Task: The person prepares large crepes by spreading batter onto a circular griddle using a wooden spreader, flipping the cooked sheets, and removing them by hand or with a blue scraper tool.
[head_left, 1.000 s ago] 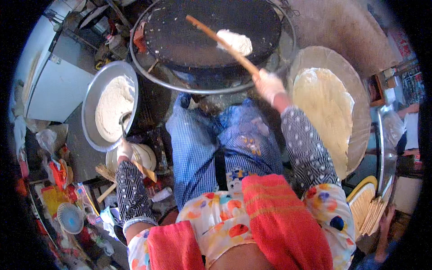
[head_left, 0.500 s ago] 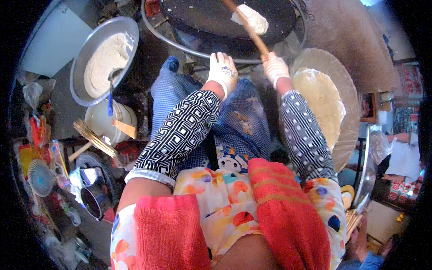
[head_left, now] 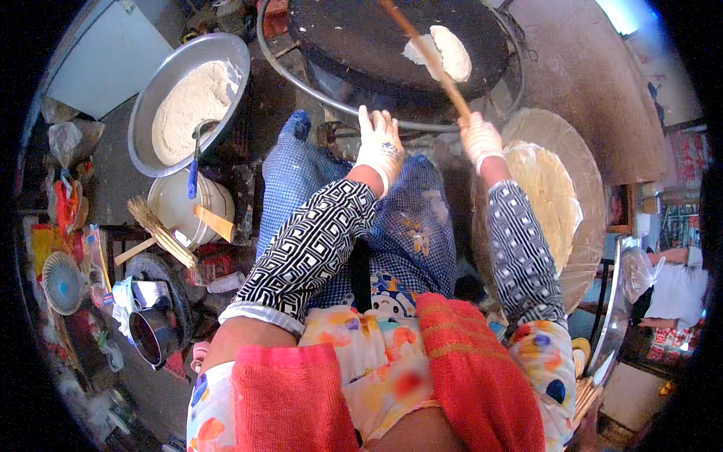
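Observation:
My right hand (head_left: 480, 143), in a white glove, is closed around the end of a long wooden stick (head_left: 431, 60). The stick reaches out over a round black griddle (head_left: 361, 45) and crosses in front of a pale lump of dough or batter (head_left: 453, 56); whether it touches the lump is unclear. My left hand (head_left: 382, 147), also gloved, has its fingers stretched out just at the griddle's near metal rim, holding nothing. Beside my right forearm lies a pale flat round (head_left: 546, 200) on a wide tray lined with clear plastic (head_left: 591, 241).
At the left, a metal basin (head_left: 135, 132) of pale batter has a blue-handled ladle (head_left: 193, 177) in it. Below stands a white bucket (head_left: 169, 200) with a whisk brush (head_left: 162, 233) and a wooden scraper (head_left: 215, 222) across it. A person's hand (head_left: 591, 426) shows at lower right.
The whole view has shifted, so everything sits lower and farther right. The lump on the griddle has changed shape beside the stick. My left hand's fingers are more spread.

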`<state>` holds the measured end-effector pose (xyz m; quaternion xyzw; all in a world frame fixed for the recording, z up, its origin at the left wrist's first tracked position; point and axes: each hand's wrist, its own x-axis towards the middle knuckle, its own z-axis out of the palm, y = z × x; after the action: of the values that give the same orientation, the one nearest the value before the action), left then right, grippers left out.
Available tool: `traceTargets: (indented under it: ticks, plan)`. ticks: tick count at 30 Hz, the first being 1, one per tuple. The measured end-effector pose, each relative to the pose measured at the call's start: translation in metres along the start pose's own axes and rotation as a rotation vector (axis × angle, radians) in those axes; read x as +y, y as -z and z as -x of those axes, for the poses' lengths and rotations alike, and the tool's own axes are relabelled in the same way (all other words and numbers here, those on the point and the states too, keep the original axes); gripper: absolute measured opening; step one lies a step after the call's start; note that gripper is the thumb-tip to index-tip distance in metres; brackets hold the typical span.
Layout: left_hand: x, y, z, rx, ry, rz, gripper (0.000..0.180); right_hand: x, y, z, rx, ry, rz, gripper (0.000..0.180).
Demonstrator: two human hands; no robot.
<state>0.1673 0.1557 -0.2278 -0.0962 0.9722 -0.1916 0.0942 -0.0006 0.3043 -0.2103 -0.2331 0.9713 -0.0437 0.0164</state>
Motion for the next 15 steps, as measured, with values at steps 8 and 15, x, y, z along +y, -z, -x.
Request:
traceTargets:
  ticks: [8,15]
  plan:
    - [-0.006,-0.001,0.004,-0.016,0.023,0.123,0.053,0.008,-0.009,0.011,-0.010,0.024,-0.004,0.036]
    - [-0.023,-0.003,0.006,-0.027,0.059,0.160,0.054,0.020,0.002,0.002,0.074,-0.007,-0.093,0.032]
